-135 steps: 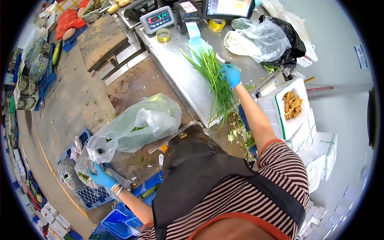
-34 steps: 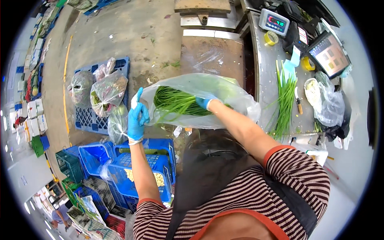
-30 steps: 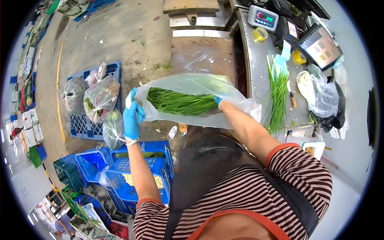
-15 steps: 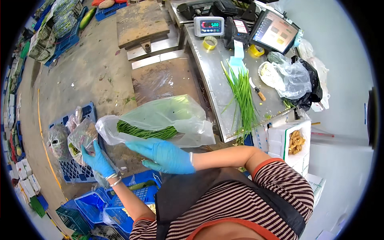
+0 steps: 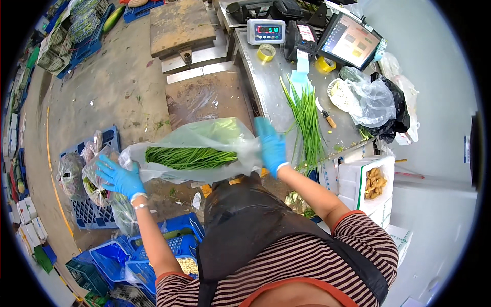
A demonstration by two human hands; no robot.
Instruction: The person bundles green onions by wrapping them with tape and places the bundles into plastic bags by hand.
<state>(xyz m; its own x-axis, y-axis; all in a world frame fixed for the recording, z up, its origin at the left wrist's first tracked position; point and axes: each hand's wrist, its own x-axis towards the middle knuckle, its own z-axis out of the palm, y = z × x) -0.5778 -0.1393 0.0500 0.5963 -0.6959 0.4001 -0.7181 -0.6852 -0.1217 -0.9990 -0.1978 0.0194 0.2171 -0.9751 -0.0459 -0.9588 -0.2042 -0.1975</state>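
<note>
A long clear plastic bag (image 5: 197, 138) lies stretched sideways in front of me, with a bundle of green chives (image 5: 189, 158) inside. My left hand (image 5: 123, 176), in a blue glove, is at the bag's left end with fingers spread. At the opposite end, my right hand (image 5: 272, 146), gloved the same, has its fingers stretched out beside the crumpled plastic; they are slightly smeared by motion. More loose chives (image 5: 308, 125) lie on the metal table (image 5: 268, 87) to the right, next to a knife (image 5: 327, 115) with a wooden handle.
A scale display (image 5: 266, 32), yellow tape rolls (image 5: 266, 52) and a screen (image 5: 350, 41) stand on the table. Ginger fills a white foam box (image 5: 391, 176) at right. Filled bags (image 5: 73, 176) sit on a blue pallet (image 5: 97, 215) at left; blue crates (image 5: 171, 245) are near me.
My right hand has swung from the bag's front side to its right end. My left hand has shifted slightly left and spread its fingers. More of the chives shows, and the display reading has changed.
</note>
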